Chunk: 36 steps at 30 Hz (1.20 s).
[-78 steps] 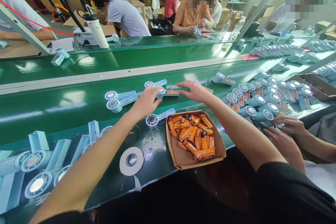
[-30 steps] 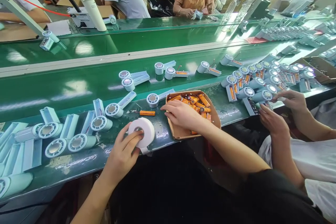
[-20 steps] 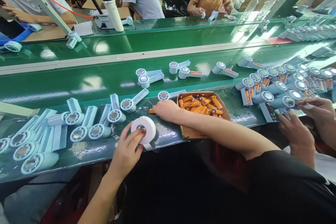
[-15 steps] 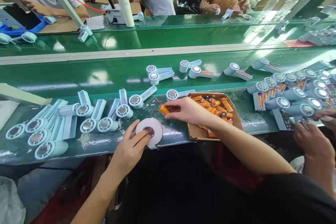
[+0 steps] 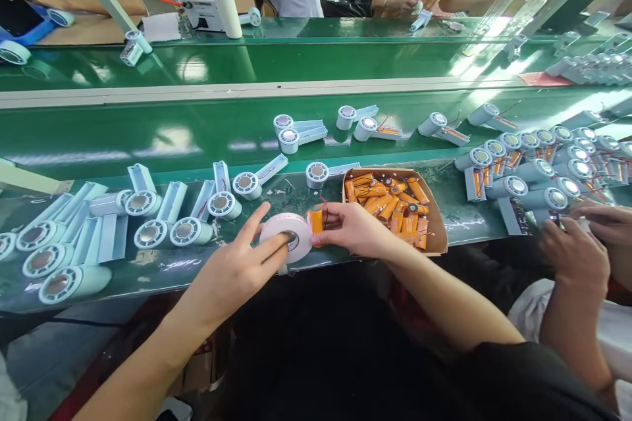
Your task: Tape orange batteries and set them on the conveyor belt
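Observation:
My left hand (image 5: 241, 266) holds a roll of white tape (image 5: 300, 245), two fingers pushed into its core and the others spread near its edge. The roll is tilted up from the bench. In a pinch of thumb and fingers, my right hand (image 5: 345, 227) has an orange battery (image 5: 316, 226) with thin wires. The battery is against the right edge of the roll, and whether it sticks there I cannot tell. Right of that hand, a cardboard box (image 5: 439, 230) is full of similar orange batteries (image 5: 390, 204).
Pale blue fan-like housings with open handles (image 5: 192, 232) crowd the bench on the left. More housings (image 5: 478, 159), several with batteries fitted, stand at right beside a co-worker's hands (image 5: 577, 250). Others lie on the green conveyor belt (image 5: 207, 122). People sit across the line.
My right hand has brought the battery down to the tape roll's edge and turned it upright. The roll has tipped up in my left hand. The whole view has shifted slightly.

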Each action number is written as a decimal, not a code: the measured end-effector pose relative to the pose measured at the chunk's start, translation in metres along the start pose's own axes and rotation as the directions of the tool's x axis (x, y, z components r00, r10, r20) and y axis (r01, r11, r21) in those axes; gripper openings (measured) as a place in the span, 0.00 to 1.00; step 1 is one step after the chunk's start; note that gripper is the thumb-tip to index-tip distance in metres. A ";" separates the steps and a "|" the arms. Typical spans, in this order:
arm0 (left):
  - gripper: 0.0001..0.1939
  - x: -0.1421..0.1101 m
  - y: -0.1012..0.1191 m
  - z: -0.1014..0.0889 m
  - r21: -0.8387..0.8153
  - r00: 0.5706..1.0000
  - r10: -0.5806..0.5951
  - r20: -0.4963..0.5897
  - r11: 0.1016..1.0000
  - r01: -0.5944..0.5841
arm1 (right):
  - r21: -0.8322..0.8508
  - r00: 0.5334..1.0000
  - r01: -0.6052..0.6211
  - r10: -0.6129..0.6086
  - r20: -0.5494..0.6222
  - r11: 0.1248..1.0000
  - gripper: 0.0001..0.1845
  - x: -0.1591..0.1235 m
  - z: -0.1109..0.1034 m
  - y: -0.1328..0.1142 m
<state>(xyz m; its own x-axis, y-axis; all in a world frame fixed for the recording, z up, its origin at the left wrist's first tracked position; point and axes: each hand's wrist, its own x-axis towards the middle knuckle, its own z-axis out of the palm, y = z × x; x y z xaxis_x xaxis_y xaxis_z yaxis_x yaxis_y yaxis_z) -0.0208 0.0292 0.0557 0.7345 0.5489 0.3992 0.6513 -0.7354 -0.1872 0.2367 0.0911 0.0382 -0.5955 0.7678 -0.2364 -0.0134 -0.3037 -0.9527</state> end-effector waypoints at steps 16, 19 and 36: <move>0.15 -0.018 -0.038 0.067 -0.458 0.929 -0.342 0.143 0.809 0.368 | -0.179 0.512 0.613 -0.560 -0.652 0.769 0.35 -0.019 -0.099 -0.056; 0.18 0.062 -0.082 0.086 -0.360 0.883 -0.449 0.139 0.807 0.468 | -0.177 0.567 0.540 -0.511 -0.646 0.823 0.35 -0.004 -0.100 -0.041; 0.17 0.401 -0.155 0.225 -0.099 0.764 -0.088 0.639 0.976 0.195 | -0.408 0.579 0.344 -0.533 -0.616 0.845 0.37 0.054 -0.239 -0.083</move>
<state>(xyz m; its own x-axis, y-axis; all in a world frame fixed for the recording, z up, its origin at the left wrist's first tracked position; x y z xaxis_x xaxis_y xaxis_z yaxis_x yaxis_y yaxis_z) 0.2158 0.4523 0.0425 0.6257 0.7382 -0.2522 0.7599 -0.6498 -0.0165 0.3972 0.2928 0.0590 0.1571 0.9545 0.2534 0.1119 0.2378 -0.9649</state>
